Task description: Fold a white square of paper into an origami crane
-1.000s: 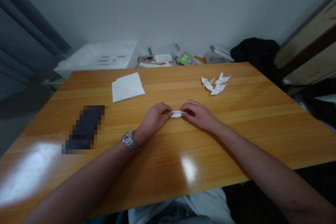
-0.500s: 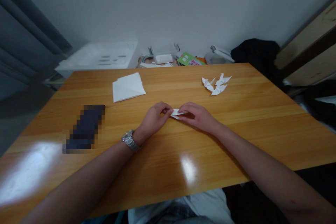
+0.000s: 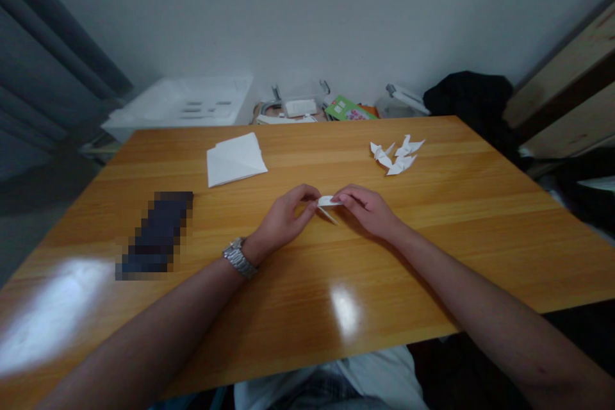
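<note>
Between my hands, over the middle of the wooden table [image 3: 298, 307], is a small folded piece of white paper [image 3: 327, 201]. My left hand [image 3: 287, 214] pinches its left end between thumb and fingers. At the other end, my right hand [image 3: 368, 208] grips the paper's upper strip with thumb and forefinger. A thin pointed flap of the paper sticks out down and to the right, below the strip. My fingers hide both ends. Farther back on the right lie several folded white paper birds [image 3: 402, 164], close together.
A stack of white paper sheets [image 3: 235, 161] lies at the back left. Nearer on the left is a dark pixelated object [image 3: 158, 230]. Behind the table stand a white bin [image 3: 211, 99], a green booklet [image 3: 346, 109] and a black bag or cloth [image 3: 466, 96].
My right thumb has come up onto the strip, closing the grip there. The lower flap of the paper now hangs apart from the strip. My left hand has barely moved.
</note>
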